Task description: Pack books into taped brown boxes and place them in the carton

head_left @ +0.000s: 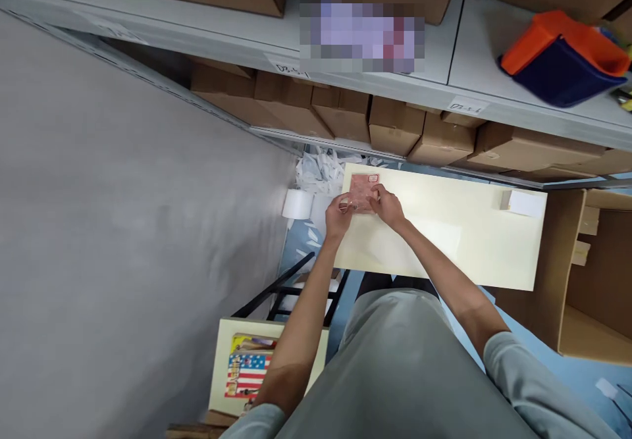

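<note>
A flat, pinkish-red packet [364, 192] that looks like clear plastic lies at the left end of the cream table [494, 241]. A small white label with a red border sits at its upper right corner. My left hand [338, 216] pinches the packet's lower left edge. From the other side, my right hand [388, 207] grips its right edge with bent fingers. What is inside the packet is too small to make out.
A white box [525, 203] stands at the table's right end, with a large open carton [570, 274] beyond. Brown cartons [397, 123] fill the shelf ahead. White rolls [297, 203] and crumpled plastic [320, 170] lie left. Magazines [249, 366] rest on a small lower-left table.
</note>
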Available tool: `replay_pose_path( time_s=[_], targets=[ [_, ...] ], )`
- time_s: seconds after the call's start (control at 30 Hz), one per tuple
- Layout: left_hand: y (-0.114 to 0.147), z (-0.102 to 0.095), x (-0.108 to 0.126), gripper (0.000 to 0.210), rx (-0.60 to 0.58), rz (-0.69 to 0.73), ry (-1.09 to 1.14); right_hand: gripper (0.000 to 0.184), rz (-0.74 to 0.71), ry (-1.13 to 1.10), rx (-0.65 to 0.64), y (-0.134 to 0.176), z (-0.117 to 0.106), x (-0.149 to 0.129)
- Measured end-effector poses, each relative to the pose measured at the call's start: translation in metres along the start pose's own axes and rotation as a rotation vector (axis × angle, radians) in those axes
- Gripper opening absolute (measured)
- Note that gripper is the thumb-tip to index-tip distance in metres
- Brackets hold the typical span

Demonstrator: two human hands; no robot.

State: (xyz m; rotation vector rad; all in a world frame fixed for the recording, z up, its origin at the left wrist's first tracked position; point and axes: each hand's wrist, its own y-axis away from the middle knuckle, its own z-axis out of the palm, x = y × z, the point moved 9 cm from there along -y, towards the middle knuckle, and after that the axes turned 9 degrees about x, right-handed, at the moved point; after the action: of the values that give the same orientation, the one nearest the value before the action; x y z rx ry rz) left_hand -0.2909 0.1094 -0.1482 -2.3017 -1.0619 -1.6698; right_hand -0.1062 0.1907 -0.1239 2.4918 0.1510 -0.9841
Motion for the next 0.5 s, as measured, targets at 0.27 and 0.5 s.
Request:
replay_pose_path(
  time_s=[0.27, 0.5],
  targets=[
    [-0.026, 0.008, -0.031, 0.036, 0.070, 0.002, 0.066, 0.038, 0.003, 0.119, -0.072, -0.035, 0.030, 0.007],
    [-0.014, -0.008, -0.041, 0.034, 0.116, -0.014, 0.036, 0.049, -0.059, 0.114, -0.058, -0.011, 0.018, 0.012]
  ],
)
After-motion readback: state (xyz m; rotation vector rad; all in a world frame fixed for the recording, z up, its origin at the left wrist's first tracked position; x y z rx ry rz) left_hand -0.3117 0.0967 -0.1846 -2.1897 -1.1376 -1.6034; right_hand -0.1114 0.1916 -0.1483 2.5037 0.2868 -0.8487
